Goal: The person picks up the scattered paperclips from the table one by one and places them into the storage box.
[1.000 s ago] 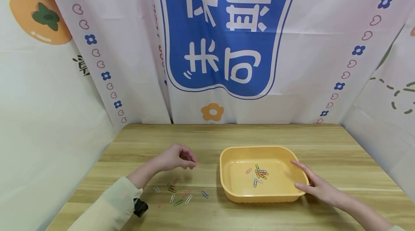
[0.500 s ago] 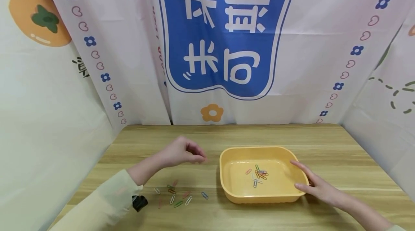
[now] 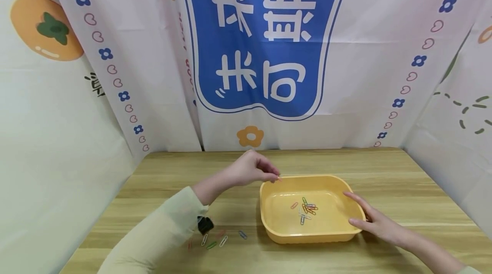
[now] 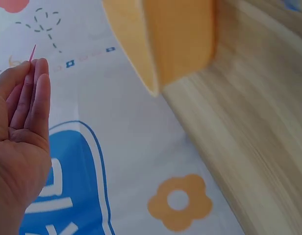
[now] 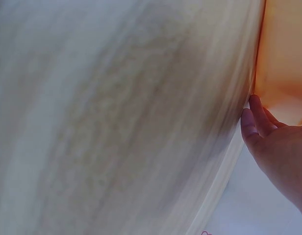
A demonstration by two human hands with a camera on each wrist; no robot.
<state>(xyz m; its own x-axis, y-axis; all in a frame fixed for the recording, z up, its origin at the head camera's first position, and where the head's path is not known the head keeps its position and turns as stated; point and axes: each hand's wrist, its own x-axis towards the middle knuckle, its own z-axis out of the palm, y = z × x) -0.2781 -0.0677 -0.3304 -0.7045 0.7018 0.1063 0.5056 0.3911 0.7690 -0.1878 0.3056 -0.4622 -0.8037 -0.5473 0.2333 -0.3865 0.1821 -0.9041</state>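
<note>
Above the near-left corner of a yellow plastic tub's back rim, my left hand (image 3: 255,169) pinches a pink paper clip (image 4: 33,53) between thumb and fingertips. At the tub (image 3: 311,239)'s right end, my right hand (image 3: 378,222) grips the rim, with thumb and index finger reaching over it. Inside, a small cluster of coloured paper clips (image 3: 308,209) lies on the tub floor. More loose clips, among them a green one (image 3: 212,245), a white one (image 3: 224,240) and a blue one (image 3: 243,234), lie on the table to the left, partly hidden by my left sleeve.
The wood-grain table (image 3: 307,261) meets a printed cloth (image 3: 369,107) at its back edge. Cloth also hangs along both sides. A black device (image 3: 205,225) sits at my left wrist, above the loose clips.
My left hand has moved right and away from me, from over the table to the tub's back-left rim, carrying the pink paper clip. My right hand has stayed on the tub.
</note>
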